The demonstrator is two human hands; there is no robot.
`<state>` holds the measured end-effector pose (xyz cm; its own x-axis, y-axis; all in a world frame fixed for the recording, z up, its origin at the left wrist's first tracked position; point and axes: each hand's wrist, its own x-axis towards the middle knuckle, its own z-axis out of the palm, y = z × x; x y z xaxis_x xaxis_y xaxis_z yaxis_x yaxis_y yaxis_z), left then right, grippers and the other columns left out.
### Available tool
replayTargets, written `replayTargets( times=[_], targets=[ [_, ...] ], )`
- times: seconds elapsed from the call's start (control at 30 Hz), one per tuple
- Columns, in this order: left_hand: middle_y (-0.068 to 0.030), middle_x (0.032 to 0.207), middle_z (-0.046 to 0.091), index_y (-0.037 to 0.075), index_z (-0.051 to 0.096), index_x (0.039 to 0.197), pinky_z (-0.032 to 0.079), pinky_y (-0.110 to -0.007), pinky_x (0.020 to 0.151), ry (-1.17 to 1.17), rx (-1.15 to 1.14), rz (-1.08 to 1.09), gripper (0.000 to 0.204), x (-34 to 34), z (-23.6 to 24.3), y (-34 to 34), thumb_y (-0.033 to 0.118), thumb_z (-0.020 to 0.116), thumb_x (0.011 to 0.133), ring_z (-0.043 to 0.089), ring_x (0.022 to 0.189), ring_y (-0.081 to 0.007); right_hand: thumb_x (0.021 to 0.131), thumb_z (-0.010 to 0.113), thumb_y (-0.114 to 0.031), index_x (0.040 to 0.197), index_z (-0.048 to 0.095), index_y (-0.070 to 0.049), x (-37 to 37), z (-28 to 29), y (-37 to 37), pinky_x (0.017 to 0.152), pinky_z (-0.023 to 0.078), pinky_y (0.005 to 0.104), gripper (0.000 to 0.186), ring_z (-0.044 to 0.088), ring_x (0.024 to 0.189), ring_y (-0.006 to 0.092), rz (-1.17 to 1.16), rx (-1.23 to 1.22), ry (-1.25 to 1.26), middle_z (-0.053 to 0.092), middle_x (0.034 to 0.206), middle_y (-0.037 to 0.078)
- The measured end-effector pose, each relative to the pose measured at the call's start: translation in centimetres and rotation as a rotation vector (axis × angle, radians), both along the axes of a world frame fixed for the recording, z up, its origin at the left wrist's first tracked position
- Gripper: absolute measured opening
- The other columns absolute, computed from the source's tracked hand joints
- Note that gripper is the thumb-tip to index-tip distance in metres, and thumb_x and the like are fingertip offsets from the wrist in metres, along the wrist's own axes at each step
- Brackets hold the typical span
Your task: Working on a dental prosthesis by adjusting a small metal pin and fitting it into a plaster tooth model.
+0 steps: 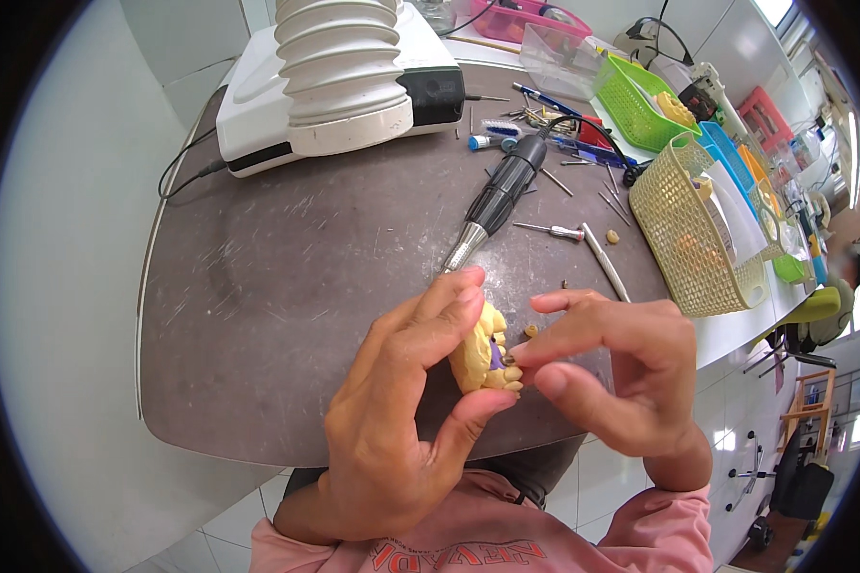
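My left hand [401,401] grips a yellow dental cast [473,358] between fingers and thumb, with a purple patch [496,357] on its toothed side facing right. My right hand [621,372] has its index fingertip touching the cast at a small dark piece beside the purple patch; its thumb is apart just below, and its middle finger is raised. A small tan piece [531,331] lies on the dark mat behind the cast. Above my left fingers lies a black handpiece [497,196] with a silver nose, near a slim screwdriver [564,232] and a metal tool [605,263].
A white machine [248,115] with a ribbed hose [339,67] stands at the back left. Scattered burs and pens [545,100] lie at the back. Cream [674,272], green [635,119] and pink [516,27] baskets line the right and back. A person [836,296] sits at the far right.
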<state>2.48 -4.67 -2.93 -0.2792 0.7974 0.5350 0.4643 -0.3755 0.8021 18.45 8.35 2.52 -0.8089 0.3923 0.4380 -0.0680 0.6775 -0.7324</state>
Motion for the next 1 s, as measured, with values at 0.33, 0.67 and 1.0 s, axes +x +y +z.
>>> replayTargets(
  times=[0.33,0.67,1.0],
  targets=[
    [-0.0297,0.137,0.059,-0.004,0.053,0.134,0.05,-0.042,0.106,0.084,0.066,0.016,0.059,0.36,0.21,0.23,0.014,0.083,0.087,0.06,0.128,-0.0343,0.089,0.074,-0.008,0.092,0.073,0.004,0.19,0.47,-0.37,0.071,0.054,0.0257,0.012,0.066,0.074,0.008,-0.102,-0.419,-0.164,0.072,0.079,0.006],
    [-0.0297,0.132,0.063,-0.004,0.057,0.13,0.051,-0.042,0.103,0.13,0.109,0.046,0.058,0.34,0.18,0.48,0.016,0.085,0.084,0.062,0.124,-0.0352,0.087,0.074,-0.009,0.089,0.071,0.003,0.2,0.55,-0.34,0.069,0.052,0.0254,0.013,0.065,0.074,0.0077,-0.101,-0.494,-0.206,0.071,0.078,0.004],
    [-0.03,0.131,0.063,-0.003,0.059,0.13,0.053,-0.042,0.101,0.127,0.113,0.051,0.058,0.46,0.17,0.42,0.015,0.087,0.082,0.064,0.122,-0.0361,0.086,0.073,-0.01,0.086,0.071,0.002,0.11,0.41,-0.7,0.069,0.054,0.0241,0.012,0.065,0.072,0.0066,-0.127,-0.569,-0.21,0.07,0.077,0.003]
  ],
)
